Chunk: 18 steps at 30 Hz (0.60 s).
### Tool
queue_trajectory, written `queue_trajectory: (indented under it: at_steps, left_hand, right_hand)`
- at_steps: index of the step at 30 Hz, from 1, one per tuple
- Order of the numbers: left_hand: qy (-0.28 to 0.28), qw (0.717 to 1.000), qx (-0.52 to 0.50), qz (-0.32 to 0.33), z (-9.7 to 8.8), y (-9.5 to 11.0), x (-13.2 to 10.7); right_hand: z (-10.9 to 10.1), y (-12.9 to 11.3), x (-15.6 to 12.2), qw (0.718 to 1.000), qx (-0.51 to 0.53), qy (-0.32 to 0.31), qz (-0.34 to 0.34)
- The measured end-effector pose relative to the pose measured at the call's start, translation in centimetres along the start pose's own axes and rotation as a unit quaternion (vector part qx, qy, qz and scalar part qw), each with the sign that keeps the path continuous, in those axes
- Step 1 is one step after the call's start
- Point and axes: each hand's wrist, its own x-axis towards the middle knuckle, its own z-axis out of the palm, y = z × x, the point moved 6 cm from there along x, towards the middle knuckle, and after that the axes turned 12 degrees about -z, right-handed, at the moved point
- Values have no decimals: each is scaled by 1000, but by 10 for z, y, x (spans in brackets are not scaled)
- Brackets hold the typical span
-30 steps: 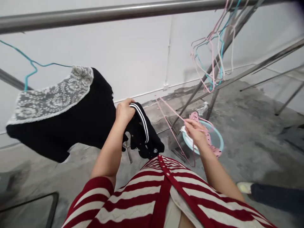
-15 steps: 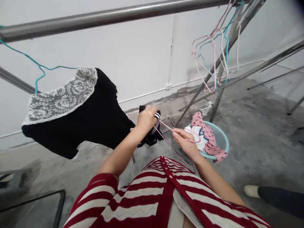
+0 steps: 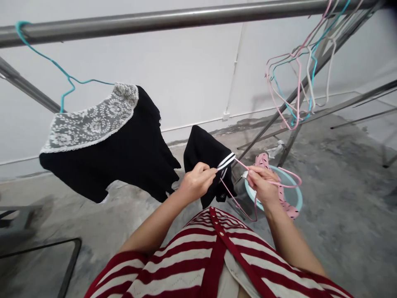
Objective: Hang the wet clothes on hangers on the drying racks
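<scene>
Grey, stained floor (image 3: 335,178) met a white wall (image 3: 186,74), and a pale blue basin (image 3: 299,200), taken as reference point, stood on that floor beside the metal legs (image 3: 288,149) of a drying rack. A black garment (image 3: 201,149) with white-striped trim (image 3: 226,161) was held up left of the basin. The left hand (image 3: 198,180), also left of it, had thumb and fingers pinching that trim. Above the basin's near-left part, the right hand (image 3: 263,184) had its fingers closed on a pink hanger (image 3: 241,163), whose hook curved out over the basin. One end of the hanger passed from sight at the trim; whether inside or behind could not be determined.

A pink spotted cloth (image 3: 290,211) lay in the basin and draped over its near rim, partly obstructed by the right hand. Well left of the basin, a black lace-collared top (image 3: 124,153) hung on a teal hanger (image 3: 70,77) from the rail (image 3: 170,20). Assorted hangers (image 3: 299,89) hung above and beyond the basin, clear of both hands.
</scene>
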Motion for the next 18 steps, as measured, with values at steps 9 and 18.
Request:
queue_trajectory:
  at_steps: [9, 18]
  left_hand:
    - [-140, 976, 119, 119, -27, 19, 68]
    - [-232, 960, 149, -55, 9, 7, 96]
  right_hand:
    - [-15, -34, -2, 996, -29, -77, -28]
    - [-114, -23, 27, 940, -200, 224, -160]
